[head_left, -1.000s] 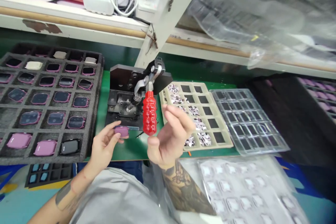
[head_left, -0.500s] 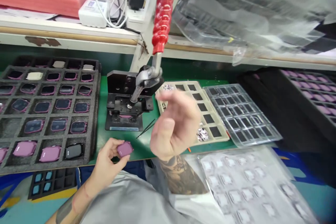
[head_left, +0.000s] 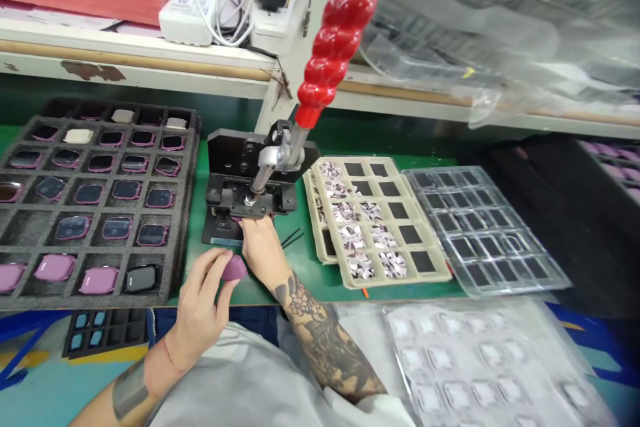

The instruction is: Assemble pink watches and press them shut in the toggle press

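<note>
My left hand (head_left: 205,287) pinches a purple smartwatch case (head_left: 234,268) between thumb and fingers, just in front of the toggle press (head_left: 250,197). My right hand (head_left: 261,247) reaches in under the clamp of the press, where its fingertips are hidden. A sliver of a purple part (head_left: 237,219) shows beside those fingers inside the fixture; whether they grip it cannot be seen. The press's red handle (head_left: 337,33) stands raised, leaning right. Black tweezers (head_left: 293,237) lie on the green bench right of the right hand.
On the left, a grey foam tray (head_left: 185,213) holds many watches. To the right lie cream trays (head_left: 345,280) with small shiny pieces and a clear plastic tray (head_left: 467,287). A shelf edge (head_left: 150,73) runs across behind. Bagged parts (head_left: 470,360) sit at front right.
My right hand has come down and left from mid-air to under the press clamp. The red handle appears larger and tilts further right. The left hand keeps the watch case, now turned.
</note>
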`<state>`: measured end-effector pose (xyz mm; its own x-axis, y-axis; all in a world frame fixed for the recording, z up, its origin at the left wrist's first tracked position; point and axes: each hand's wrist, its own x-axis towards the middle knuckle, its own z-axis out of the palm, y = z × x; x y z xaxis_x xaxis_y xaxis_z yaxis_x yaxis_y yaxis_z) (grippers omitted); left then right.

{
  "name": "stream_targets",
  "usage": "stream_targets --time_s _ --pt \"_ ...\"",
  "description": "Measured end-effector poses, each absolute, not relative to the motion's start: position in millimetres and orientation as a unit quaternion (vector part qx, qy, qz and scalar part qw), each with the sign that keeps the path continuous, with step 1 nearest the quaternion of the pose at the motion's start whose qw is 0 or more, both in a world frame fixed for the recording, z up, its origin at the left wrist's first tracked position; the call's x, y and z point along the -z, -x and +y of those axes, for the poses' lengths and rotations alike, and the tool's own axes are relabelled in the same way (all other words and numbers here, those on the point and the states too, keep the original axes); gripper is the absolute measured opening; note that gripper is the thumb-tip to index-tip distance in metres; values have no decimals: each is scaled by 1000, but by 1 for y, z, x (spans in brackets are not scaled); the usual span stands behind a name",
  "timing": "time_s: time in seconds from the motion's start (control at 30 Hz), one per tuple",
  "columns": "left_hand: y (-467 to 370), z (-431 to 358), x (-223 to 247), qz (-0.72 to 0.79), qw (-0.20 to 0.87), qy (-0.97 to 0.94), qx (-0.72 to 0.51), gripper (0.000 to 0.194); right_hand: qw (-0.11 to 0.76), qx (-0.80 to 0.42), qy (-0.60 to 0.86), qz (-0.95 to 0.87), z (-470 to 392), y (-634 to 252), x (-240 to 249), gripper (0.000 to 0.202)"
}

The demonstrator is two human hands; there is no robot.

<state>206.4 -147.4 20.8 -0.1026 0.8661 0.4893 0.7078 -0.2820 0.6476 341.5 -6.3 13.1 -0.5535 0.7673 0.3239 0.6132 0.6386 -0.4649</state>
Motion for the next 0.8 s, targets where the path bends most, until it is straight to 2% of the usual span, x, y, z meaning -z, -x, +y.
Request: stream_targets --time_s 0.1,0.2,0.33,0.47,0.6,0.8 --pt "-207 -134 -19 644 0 -663 -382 62 347 -209 411 -817 -32 -355 -13 45" --pt "-210 -105 -20 667 -21 -682 -301 53 406 -232 428 -773 -57 -376 -14 54" --pt "-215 -70 -20 658 -17 -716 -233 41 415 -207 450 -763 -70 -406 -17 57" --pt "-216 -61 -15 636 14 -743 -207 44 409 -174 468 -764 -72 -422 -20 59" --pt "-213 -64 -14 602 115 -742 -271 47 425 -157 464 -762 -74 -421 -20 60" --pt "-226 -103 -49 532 306 -594 -520 37 455 -104 347 -813 -67 -395 -19 71"
